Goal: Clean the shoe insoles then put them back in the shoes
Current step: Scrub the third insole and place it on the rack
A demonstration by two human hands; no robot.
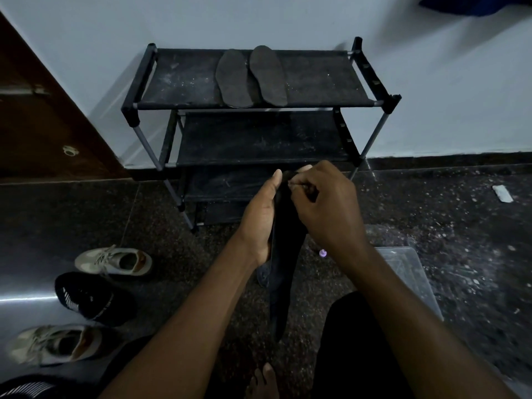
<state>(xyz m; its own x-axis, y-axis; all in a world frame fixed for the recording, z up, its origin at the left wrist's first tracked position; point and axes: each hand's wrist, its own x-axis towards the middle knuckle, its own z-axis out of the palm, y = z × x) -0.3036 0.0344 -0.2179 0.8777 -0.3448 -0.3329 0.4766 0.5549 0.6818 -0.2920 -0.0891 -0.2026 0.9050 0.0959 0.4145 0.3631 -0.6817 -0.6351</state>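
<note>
While left hand grips a dark piece (insole or cloth, can't tell) along its left edge, right hand fingers pinch its top end, above the floor before the rack. Two insoles lie side by side mid top shelf, reaching its front edge. Shoes on floor left; clear tub right.

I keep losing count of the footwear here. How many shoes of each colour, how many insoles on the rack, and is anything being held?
Beige shoes: 2
Black shoes: 2 (one cut off at the frame's edge)
Insoles on the rack: 2
Dark piece held in both hands: 1 (insole or cloth, unclear)
Total: 7
</note>
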